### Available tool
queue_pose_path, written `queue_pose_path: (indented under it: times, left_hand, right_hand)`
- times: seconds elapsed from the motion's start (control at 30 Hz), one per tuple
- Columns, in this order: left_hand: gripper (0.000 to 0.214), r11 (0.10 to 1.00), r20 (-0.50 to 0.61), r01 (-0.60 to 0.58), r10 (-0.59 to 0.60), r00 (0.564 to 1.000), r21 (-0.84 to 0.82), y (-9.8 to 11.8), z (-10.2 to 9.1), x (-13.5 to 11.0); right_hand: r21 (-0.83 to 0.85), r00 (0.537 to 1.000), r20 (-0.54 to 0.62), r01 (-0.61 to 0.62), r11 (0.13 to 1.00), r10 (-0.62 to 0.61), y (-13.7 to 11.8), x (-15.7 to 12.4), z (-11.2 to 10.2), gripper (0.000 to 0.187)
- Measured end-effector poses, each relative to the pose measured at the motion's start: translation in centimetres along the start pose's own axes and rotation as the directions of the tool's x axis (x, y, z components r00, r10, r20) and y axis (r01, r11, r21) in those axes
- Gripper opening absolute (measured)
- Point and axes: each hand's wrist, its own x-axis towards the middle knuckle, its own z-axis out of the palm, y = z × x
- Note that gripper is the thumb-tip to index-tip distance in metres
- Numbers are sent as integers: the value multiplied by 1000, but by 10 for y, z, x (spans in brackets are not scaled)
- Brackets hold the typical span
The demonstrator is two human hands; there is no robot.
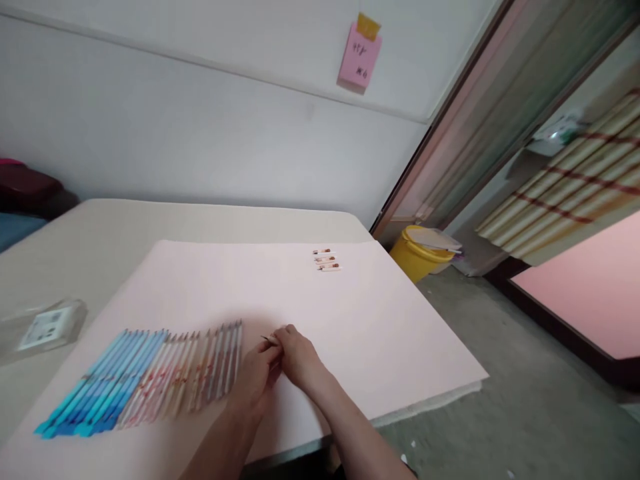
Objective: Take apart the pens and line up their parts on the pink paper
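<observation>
Both my hands meet over the pink sheet (380, 320) near the table's front edge. My left hand (255, 380) and my right hand (299, 357) are closed together in a pinch on a thin dark pen part (269, 340) whose tip sticks out to the left. Just left of my hands lies a row of several pens (145, 380), blue ones at the left, pink and grey ones at the right. Three small pen caps (327, 260) lie farther back on the sheet.
A clear plastic box (43, 328) with a label sits on the beige table (100, 227) at the left. A yellow bucket (415, 257) stands on the floor beyond the table's right corner. A pink note (359, 57) hangs on the wall.
</observation>
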Motion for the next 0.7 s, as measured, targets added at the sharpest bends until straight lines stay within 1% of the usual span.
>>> queue_pose_path:
  times: [0.07, 0.17, 0.23, 0.3, 0.37, 0.4, 0.43, 0.57, 0.7]
  left_hand:
    - [14, 1000, 26, 17, -17, 1000, -12, 0, 0, 0]
    - [10, 999, 36, 48, -47, 998, -24, 2, 0, 0]
    - [10, 997, -1, 73, -73, 997, -30, 5, -1, -1]
    - [13, 995, -83, 98, -100, 991, -31, 9, -2, -1]
    - [15, 993, -145, 111, -114, 983, -34, 15, -3, -2]
    - [16, 993, -154, 111, -116, 981, -37, 18, -4, -2]
    - [16, 993, -154, 110, -115, 981, -42, 21, -5, -2]
    - [15, 992, -163, 113, -120, 979, -55, 30, -5, -3]
    - [15, 995, -163, 85, -91, 982, -41, 30, -5, -2]
  right_hand:
    - [-6, 1000, -13, 9, 1000, -9, 3, 1, 2, 21]
    - [-33, 998, -36, 48, 998, -49, 7, 2, 5, 24]
    - [-75, 996, -54, 71, 995, -76, 12, 6, 4, 27]
    - [-159, 995, -69, 56, 986, -67, 20, 14, -2, 31]
    - [-286, 997, -73, 11, 958, -33, 33, 24, -14, 33]
    - [-368, 998, -67, -5, 930, -22, 41, 30, -23, 34]
    - [-401, 997, -72, -22, 916, -7, 51, 36, -32, 33]
    - [-472, 998, -66, -36, 881, 6, 98, 59, -67, 30]
    - [-527, 998, -66, -31, 849, -5, 139, 79, -87, 28]
